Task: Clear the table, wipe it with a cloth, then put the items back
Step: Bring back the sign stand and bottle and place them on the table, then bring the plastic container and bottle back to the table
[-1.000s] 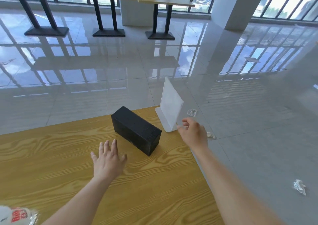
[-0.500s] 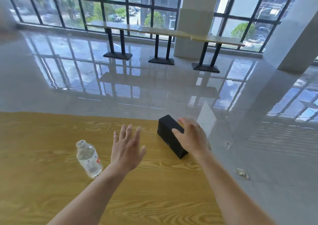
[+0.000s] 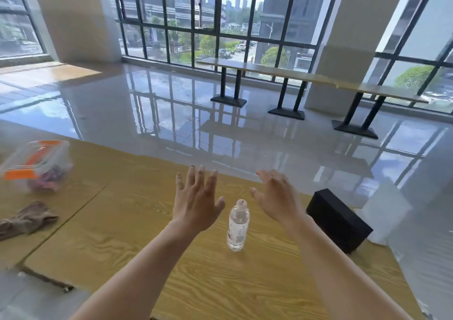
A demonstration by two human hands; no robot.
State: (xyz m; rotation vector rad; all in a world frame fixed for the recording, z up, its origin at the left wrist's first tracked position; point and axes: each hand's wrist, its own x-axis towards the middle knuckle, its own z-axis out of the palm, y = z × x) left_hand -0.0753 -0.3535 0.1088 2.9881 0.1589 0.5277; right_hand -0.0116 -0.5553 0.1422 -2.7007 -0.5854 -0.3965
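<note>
A clear plastic water bottle (image 3: 237, 226) stands upright on the wooden table (image 3: 137, 224), between my two raised hands. My left hand (image 3: 197, 203) hovers just left of it, fingers spread, holding nothing. My right hand (image 3: 277, 198) hovers just right of it, also open and empty. A black box (image 3: 339, 221) lies at the table's right end, with a white sign holder (image 3: 384, 212) behind it. A brown cloth (image 3: 27, 219) lies crumpled on the adjoining table at the left.
A clear storage box with an orange lid (image 3: 36, 165) sits at the far left. A seam (image 3: 63, 224) separates the two tables. Glossy floor, long benches (image 3: 282, 73) and windows lie beyond the far edge.
My view has swung left and up, bringing the cloth and storage box into sight. My right hand has left the black box; both hands now flank the bottle.
</note>
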